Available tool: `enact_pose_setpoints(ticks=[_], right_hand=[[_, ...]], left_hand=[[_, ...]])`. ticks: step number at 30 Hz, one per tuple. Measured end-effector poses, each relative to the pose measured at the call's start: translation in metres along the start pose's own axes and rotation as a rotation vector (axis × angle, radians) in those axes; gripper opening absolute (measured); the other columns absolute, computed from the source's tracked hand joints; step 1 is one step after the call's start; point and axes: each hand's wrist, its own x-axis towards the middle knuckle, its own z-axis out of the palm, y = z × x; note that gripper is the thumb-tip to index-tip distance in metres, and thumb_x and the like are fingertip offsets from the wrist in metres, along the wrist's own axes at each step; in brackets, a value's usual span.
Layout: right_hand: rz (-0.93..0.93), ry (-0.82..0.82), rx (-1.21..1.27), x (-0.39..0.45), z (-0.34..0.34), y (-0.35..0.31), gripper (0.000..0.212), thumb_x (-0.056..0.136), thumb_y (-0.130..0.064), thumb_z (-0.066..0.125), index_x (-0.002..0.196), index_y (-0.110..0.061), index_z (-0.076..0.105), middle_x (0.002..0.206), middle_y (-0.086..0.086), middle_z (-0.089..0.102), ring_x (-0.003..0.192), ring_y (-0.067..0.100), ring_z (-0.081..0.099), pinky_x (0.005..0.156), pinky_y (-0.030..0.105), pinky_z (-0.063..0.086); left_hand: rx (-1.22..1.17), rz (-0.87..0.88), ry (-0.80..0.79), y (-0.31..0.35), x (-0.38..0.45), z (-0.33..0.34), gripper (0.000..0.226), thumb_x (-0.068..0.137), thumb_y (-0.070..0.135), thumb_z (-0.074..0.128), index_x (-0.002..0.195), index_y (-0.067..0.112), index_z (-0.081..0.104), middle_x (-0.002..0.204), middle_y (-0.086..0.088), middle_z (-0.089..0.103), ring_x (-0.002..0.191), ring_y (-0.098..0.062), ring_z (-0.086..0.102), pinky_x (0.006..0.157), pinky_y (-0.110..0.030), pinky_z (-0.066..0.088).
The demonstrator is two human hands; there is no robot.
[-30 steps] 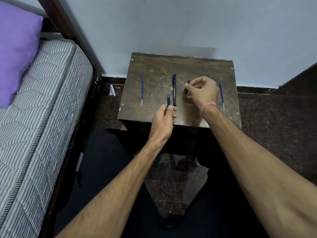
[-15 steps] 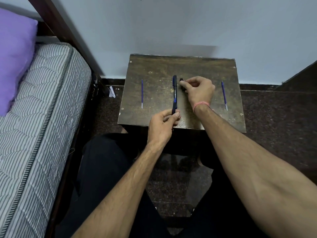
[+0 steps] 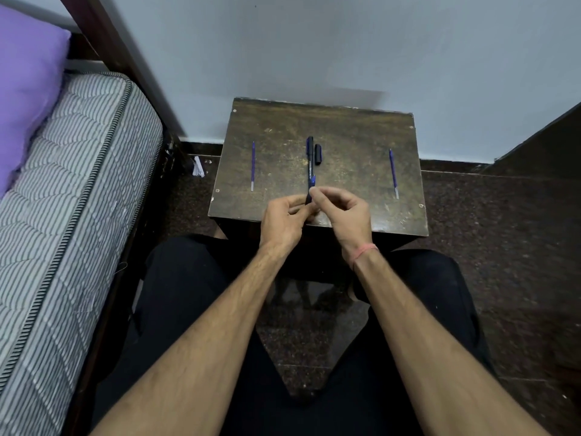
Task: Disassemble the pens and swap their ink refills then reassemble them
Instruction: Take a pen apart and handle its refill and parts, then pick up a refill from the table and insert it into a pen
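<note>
Now we have both hands on the dark pen (image 3: 310,165) at the near-middle of the worktop (image 3: 352,133): our left hand (image 3: 283,220) has its fingers pressed together around the pen's near end, and our right hand (image 3: 341,212) pinches it just above, at the blue grip section. The pen's long axis runs straight away from us toward the wall, its far end pointing at the back edge of the worktop; whether it lies flat or is lifted slightly, we cannot tell. A small black cap (image 3: 318,154) lies just right of the pen's far end, parallel to it and apart from it. One thin blue refill (image 3: 253,166) lies well to the pen's left and another refill (image 3: 393,173) well to its right, both parallel to the pen. The risk, as we judge it, is a sudden release: if the near piece comes free with a jerk, the pen could swing and knock the loose cap or roll off the near edge onto the floor. Mixing up the two look-alike refills is another hazard.
</note>
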Motion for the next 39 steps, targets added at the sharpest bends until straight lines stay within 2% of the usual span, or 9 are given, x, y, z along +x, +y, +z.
enact_pose_setpoints(ticks=[7, 11, 15, 19, 22, 29, 34, 37, 39], right_hand=[[0.058, 0.072, 0.025, 0.006, 0.003, -0.008, 0.025, 0.077, -0.023, 0.098, 0.095, -0.01, 0.086, 0.09, 0.01, 0.084, 0.082, 0.013, 0.079, 0.077, 0.019, 0.06], [0.097, 0.116, 0.017, 0.01, 0.006, -0.008, 0.024, 0.084, -0.019, 0.093, 0.094, 0.0, 0.082, 0.081, 0.006, 0.08, 0.074, 0.011, 0.075, 0.071, 0.022, 0.06], [0.175, 0.032, 0.08, 0.008, 0.003, -0.008, 0.02, 0.098, -0.013, 0.079, 0.101, 0.007, 0.078, 0.085, 0.015, 0.074, 0.07, 0.018, 0.072, 0.064, 0.029, 0.063], [0.152, -0.065, 0.056, 0.008, 0.001, -0.01, 0.019, 0.105, -0.014, 0.07, 0.097, 0.002, 0.074, 0.092, 0.021, 0.069, 0.08, 0.025, 0.066, 0.073, 0.034, 0.063], [0.139, -0.114, 0.022, 0.009, 0.0, -0.014, 0.019, 0.105, -0.015, 0.069, 0.094, 0.0, 0.074, 0.085, 0.013, 0.068, 0.072, 0.017, 0.065, 0.065, 0.026, 0.06], [0.243, -0.17, 0.025, 0.012, -0.003, -0.027, 0.024, 0.111, -0.015, 0.06, 0.123, -0.001, 0.074, 0.095, 0.004, 0.073, 0.072, 0.012, 0.067, 0.064, 0.021, 0.053], [0.199, -0.065, 0.059, 0.012, -0.004, -0.026, 0.028, 0.093, -0.017, 0.086, 0.114, -0.002, 0.073, 0.098, 0.015, 0.08, 0.085, 0.021, 0.076, 0.075, 0.032, 0.065], [0.198, -0.001, 0.029, 0.012, 0.0, -0.019, 0.034, 0.085, -0.016, 0.093, 0.11, 0.002, 0.077, 0.098, 0.019, 0.082, 0.082, 0.03, 0.08, 0.074, 0.042, 0.068], [0.199, -0.006, 0.023, 0.011, 0.002, -0.017, 0.024, 0.092, -0.014, 0.086, 0.11, 0.001, 0.079, 0.092, 0.012, 0.083, 0.076, 0.022, 0.079, 0.066, 0.033, 0.066]], left_hand=[[0.091, 0.05, -0.027, 0.006, -0.002, 0.0, 0.026, 0.103, 0.031, 0.084, 0.126, 0.021, 0.088, 0.11, 0.003, 0.09, 0.105, -0.008, 0.086, 0.109, -0.038, 0.065], [0.18, 0.075, -0.029, 0.004, -0.004, -0.001, 0.02, 0.103, 0.034, 0.083, 0.12, 0.025, 0.09, 0.105, 0.01, 0.09, 0.102, 0.001, 0.083, 0.099, -0.022, 0.063], [0.269, 0.077, -0.05, 0.007, -0.004, -0.001, 0.017, 0.108, 0.029, 0.077, 0.117, 0.023, 0.091, 0.087, 0.022, 0.081, 0.085, 0.012, 0.074, 0.087, -0.012, 0.057], [0.279, 0.068, -0.067, 0.013, -0.006, -0.001, 0.019, 0.109, 0.026, 0.076, 0.121, 0.022, 0.09, 0.109, 0.009, 0.089, 0.103, 0.002, 0.079, 0.1, -0.018, 0.057], [0.305, 0.064, -0.059, 0.012, -0.006, -0.002, 0.018, 0.109, 0.026, 0.075, 0.12, 0.022, 0.09, 0.103, 0.011, 0.088, 0.091, 0.011, 0.073, 0.091, -0.009, 0.054], [0.325, 0.048, -0.111, 0.013, -0.007, -0.002, 0.025, 0.115, 0.033, 0.066, 0.114, 0.025, 0.09, 0.097, 0.015, 0.087, 0.097, 0.003, 0.078, 0.093, -0.017, 0.053], [0.112, 0.03, -0.093, 0.009, -0.01, 0.005, 0.026, 0.115, 0.032, 0.067, 0.132, 0.024, 0.085, 0.106, 0.007, 0.089, 0.109, -0.006, 0.084, 0.112, -0.034, 0.061], [0.146, 0.065, -0.101, 0.005, -0.01, 0.004, 0.027, 0.116, 0.031, 0.065, 0.132, 0.022, 0.085, 0.108, 0.008, 0.089, 0.107, 0.0, 0.083, 0.108, -0.027, 0.061], [0.173, 0.084, -0.1, 0.005, -0.009, 0.003, 0.026, 0.117, 0.028, 0.063, 0.13, 0.022, 0.085, 0.109, 0.008, 0.089, 0.104, 0.006, 0.081, 0.102, -0.019, 0.059]])
